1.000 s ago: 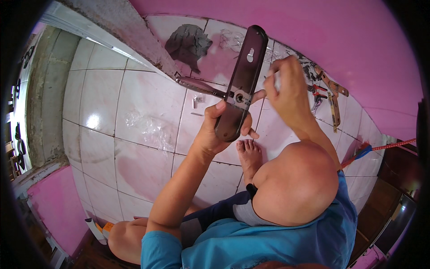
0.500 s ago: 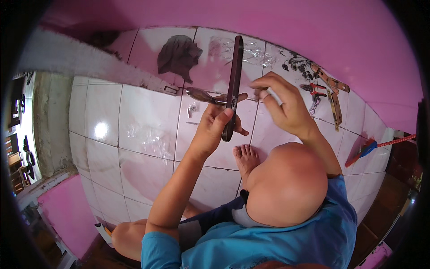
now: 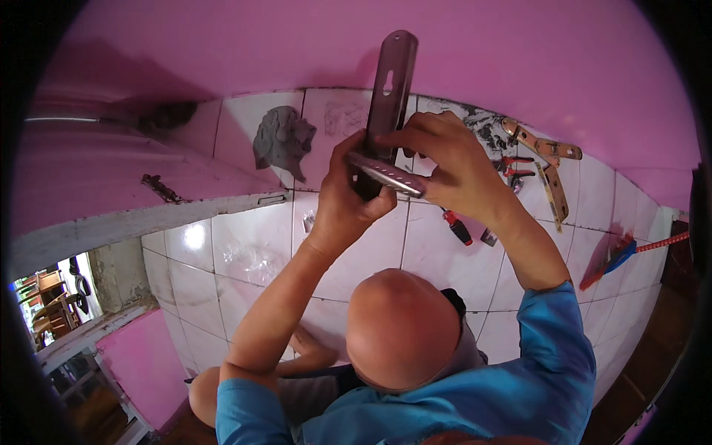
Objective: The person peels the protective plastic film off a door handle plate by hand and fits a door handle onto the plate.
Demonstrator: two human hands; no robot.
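A dark metal door handle [image 3: 393,111] with a long backplate is raised over the tiled floor, its plate pointing away from me. Near the plate's far end is a keyhole-shaped slot, and the patterned silver lever [image 3: 389,175] sticks out across the near part. My left hand [image 3: 341,199] is wrapped round the lower plate beside the lever's base. On the other side, my right hand [image 3: 463,167] is closed on the handle, fingers at the plate's edge and thumb by the lever's tip. The plate's lowest part is partly hidden by my left hand.
On the floor lie a grey cloth [image 3: 284,141], a red-and-black screwdriver [image 3: 457,228], red-handled pliers [image 3: 513,167] and brownish metal plates [image 3: 552,185]. Crumpled clear plastic [image 3: 252,256] is at the left. A pink wall [image 3: 564,67] rises beyond; a door edge [image 3: 163,219] stands left.
The door handle has turned from edge-on to show its plate's slotted face and has moved farther away. My right hand has come from apart onto it. The view has shifted, and the screwdriver now shows.
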